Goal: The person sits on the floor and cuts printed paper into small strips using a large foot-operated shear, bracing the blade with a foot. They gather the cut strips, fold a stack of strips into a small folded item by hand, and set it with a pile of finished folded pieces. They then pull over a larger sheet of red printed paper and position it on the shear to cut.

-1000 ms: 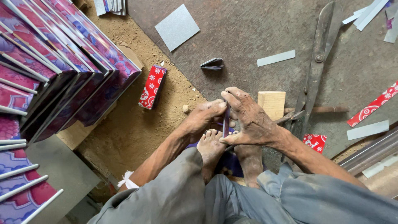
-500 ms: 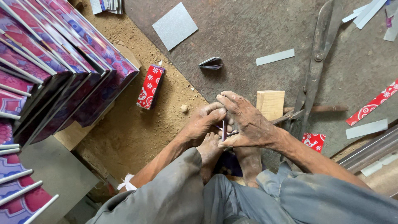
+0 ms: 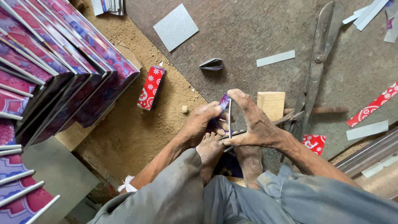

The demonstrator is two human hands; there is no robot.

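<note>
Both the left hand (image 3: 201,124) and the right hand (image 3: 255,126) pinch a thin upright purple-printed metal strip (image 3: 229,116) above the person's feet (image 3: 211,151), with a wooden block (image 3: 271,103) just beside, large shears (image 3: 317,62) behind it, and a red patterned box (image 3: 151,87) lying off to the left on the sandy floor (image 3: 132,137).

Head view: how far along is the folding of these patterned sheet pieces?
Done: one folded grey piece and a folded red patterned piece lie on the ground. In hand: left hand and right hand pinch a purple patterned strip upright. Left: flat grey strips and a grey square sheet lie unfolded.
</note>
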